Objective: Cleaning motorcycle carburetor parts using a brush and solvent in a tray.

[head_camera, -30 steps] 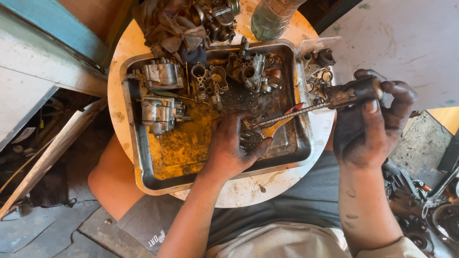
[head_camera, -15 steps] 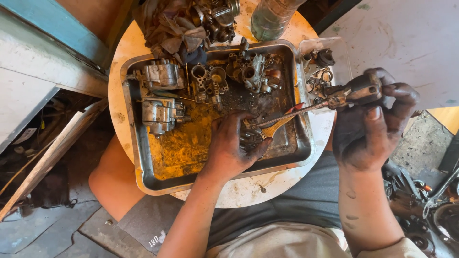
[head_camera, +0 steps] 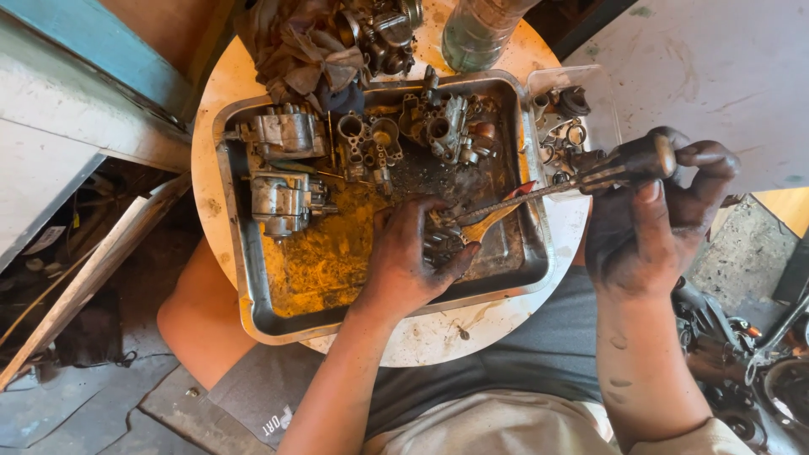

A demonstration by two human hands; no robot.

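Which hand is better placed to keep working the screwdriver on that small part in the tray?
Right, probably. The right hand grips the screwdriver, its tip at the small part the left hand pins in the metal tray.

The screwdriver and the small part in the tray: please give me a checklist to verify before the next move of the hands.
1. Left hand grips the small metal part over the metal tray: ok.
2. Right hand holds the screwdriver by its handle: ok.
3. Screwdriver tip seated in the part: cannot tell, the fingers hide it.
4. Tray fully on the round table: ok.
5. Carburetor bodies lie away from the left hand: ok.
6. Clear box fully on the table: not ok, it overhangs the edge.
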